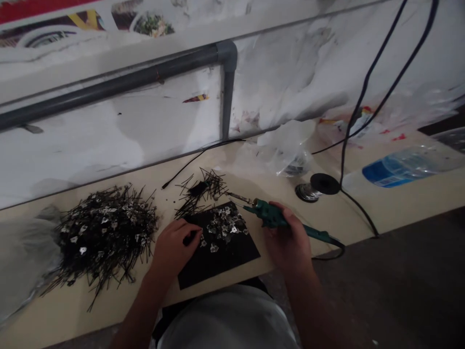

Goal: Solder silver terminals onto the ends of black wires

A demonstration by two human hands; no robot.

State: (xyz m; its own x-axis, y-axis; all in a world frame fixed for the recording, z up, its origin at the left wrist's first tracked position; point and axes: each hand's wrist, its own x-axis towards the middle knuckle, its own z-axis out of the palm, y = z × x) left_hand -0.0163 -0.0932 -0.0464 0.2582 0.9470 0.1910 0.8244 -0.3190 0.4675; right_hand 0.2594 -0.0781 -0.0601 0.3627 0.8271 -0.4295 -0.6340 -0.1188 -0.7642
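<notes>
My right hand (288,240) is wrapped round a green soldering iron (271,214), its metal tip pointing left above the back corner of a black mat (218,269). Small silvery metal pieces (227,223) lie scattered on that mat. My left hand (178,245) is at the mat's left edge with thumb and forefinger pinched together. What they hold, if anything, is too small to make out. Just behind the mat lies a small bunch of short black wires (203,189). Left of my left hand sits a large heap of black wires with metal ends (109,232).
A spool of solder wire (312,189) stands on the table (250,182) to the right, near a plastic bottle with a blue label (395,167). Clear plastic bags (286,145) lie by the wall. A black cable (354,114) hangs down at the right. Another bag (25,257) is far left.
</notes>
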